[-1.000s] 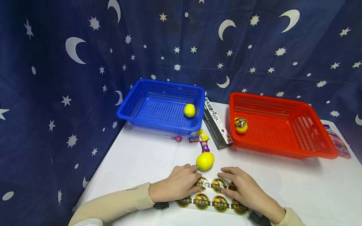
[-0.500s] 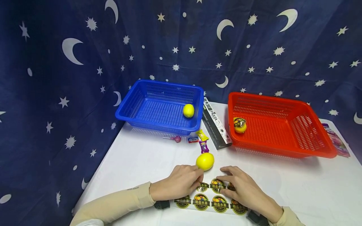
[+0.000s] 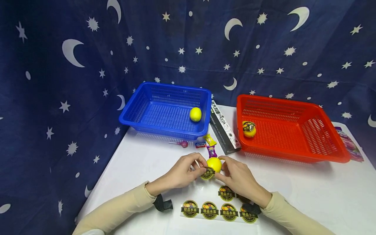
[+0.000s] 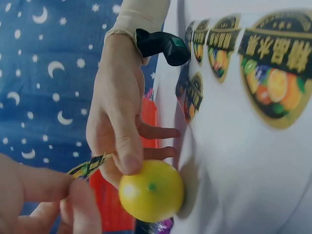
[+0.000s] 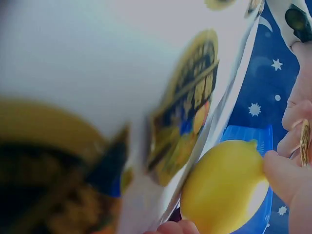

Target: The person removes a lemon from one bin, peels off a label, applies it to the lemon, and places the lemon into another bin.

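My left hand (image 3: 188,168) pinches a round black-and-gold fruit sticker (image 3: 208,175) between thumb and fingers, just left of and in front of a yellow lemon (image 3: 215,164). In the left wrist view the sticker (image 4: 90,166) appears nearly edge-on, apart from the lemon (image 4: 152,195). My right hand (image 3: 241,176) holds the lemon on the table from the right, thumb on the near side and fingers on the far side. Close to me lies the sticker sheet (image 3: 202,195), with several stickers on it; the right wrist hides part of it.
A blue basket (image 3: 164,132) at the back holds one lemon (image 3: 195,114). The red basket (image 3: 296,156) at right contains a lemon bearing a sticker (image 3: 249,129). Between them lies a pasta box (image 3: 224,130). A lollipop (image 3: 183,144) and wrapped candies (image 3: 210,140) lie beyond the lemon.
The left hand has lifted a sticker off the sheet and moved it forward to the lemon. My right hand has gone from the sheet to the lemon and taken hold of it.
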Motion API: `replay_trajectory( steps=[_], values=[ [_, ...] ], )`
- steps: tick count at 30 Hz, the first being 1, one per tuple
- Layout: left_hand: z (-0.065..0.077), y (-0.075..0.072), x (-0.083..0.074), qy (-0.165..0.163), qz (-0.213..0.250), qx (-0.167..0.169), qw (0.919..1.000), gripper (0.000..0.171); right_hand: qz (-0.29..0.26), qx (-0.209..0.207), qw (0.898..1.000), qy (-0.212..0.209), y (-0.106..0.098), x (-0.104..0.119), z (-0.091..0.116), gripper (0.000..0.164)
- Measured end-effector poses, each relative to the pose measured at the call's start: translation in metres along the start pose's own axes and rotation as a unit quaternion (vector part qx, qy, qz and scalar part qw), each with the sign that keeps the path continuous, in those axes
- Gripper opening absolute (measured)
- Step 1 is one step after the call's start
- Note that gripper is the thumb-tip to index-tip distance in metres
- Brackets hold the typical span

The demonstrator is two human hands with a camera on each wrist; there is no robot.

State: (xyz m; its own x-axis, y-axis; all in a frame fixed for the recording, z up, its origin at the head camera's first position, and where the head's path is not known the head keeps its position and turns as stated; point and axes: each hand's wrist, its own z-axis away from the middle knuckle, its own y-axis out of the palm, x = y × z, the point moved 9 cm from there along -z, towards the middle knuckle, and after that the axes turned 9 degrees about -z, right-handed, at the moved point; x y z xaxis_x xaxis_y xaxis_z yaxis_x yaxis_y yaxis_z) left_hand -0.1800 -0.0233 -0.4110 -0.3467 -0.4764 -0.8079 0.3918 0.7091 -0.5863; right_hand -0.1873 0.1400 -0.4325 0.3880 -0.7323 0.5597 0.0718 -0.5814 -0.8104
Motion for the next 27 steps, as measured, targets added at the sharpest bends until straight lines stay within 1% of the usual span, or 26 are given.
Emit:
replay_trajectory(
  steps=[3, 5, 7, 9, 12, 14, 16, 18, 20, 23, 27],
  values=[
    [-0.005, -0.004, 0.014, -0.037, 0.063, -0.021, 0.9971, 0.010, 0.017, 0.004, 1.000, -0.013, 0.004, 0.003, -0.006, 0.064],
    [-0.008, -0.004, 0.021, -0.059, 0.093, -0.030, 0.9935, 0.014, 0.011, 0.015, 1.000, -0.022, 0.006, 0.004, -0.009, 0.064],
    [-0.012, -0.003, 0.027, -0.074, 0.112, -0.039, 0.9901, 0.017, -0.002, 0.029, 0.999, -0.034, 0.007, 0.006, -0.011, 0.065],
    [-0.017, -0.002, 0.030, -0.081, 0.127, -0.045, 0.9876, 0.019, -0.022, 0.043, 0.998, -0.040, 0.008, 0.007, -0.012, 0.065],
    [-0.024, 0.001, 0.033, -0.075, 0.128, -0.051, 0.9877, 0.021, -0.043, 0.051, 0.997, -0.043, 0.008, 0.007, -0.014, 0.064],
    [-0.028, 0.004, 0.034, -0.066, 0.111, -0.053, 0.9902, 0.021, -0.050, 0.051, 0.996, -0.044, 0.008, 0.008, -0.015, 0.064],
    [-0.031, 0.004, 0.034, -0.054, 0.081, -0.060, 0.9934, 0.020, -0.053, 0.051, 0.996, -0.045, 0.008, 0.009, -0.015, 0.067],
    [-0.032, 0.002, 0.032, -0.037, 0.037, -0.073, 0.9960, 0.020, -0.050, 0.051, 0.996, -0.047, 0.009, 0.009, -0.015, 0.070],
    [-0.031, 0.000, 0.029, -0.021, -0.016, -0.087, 0.9959, 0.022, -0.050, 0.052, 0.996, -0.048, 0.010, 0.009, -0.015, 0.073],
    [-0.030, -0.004, 0.022, 0.011, -0.095, -0.106, 0.9897, 0.025, -0.052, 0.055, 0.996, -0.045, 0.010, 0.008, -0.016, 0.075],
    [-0.029, -0.005, 0.013, 0.045, -0.166, -0.118, 0.9780, 0.022, -0.058, 0.064, 0.995, -0.044, 0.008, 0.007, -0.016, 0.075]
  ],
)
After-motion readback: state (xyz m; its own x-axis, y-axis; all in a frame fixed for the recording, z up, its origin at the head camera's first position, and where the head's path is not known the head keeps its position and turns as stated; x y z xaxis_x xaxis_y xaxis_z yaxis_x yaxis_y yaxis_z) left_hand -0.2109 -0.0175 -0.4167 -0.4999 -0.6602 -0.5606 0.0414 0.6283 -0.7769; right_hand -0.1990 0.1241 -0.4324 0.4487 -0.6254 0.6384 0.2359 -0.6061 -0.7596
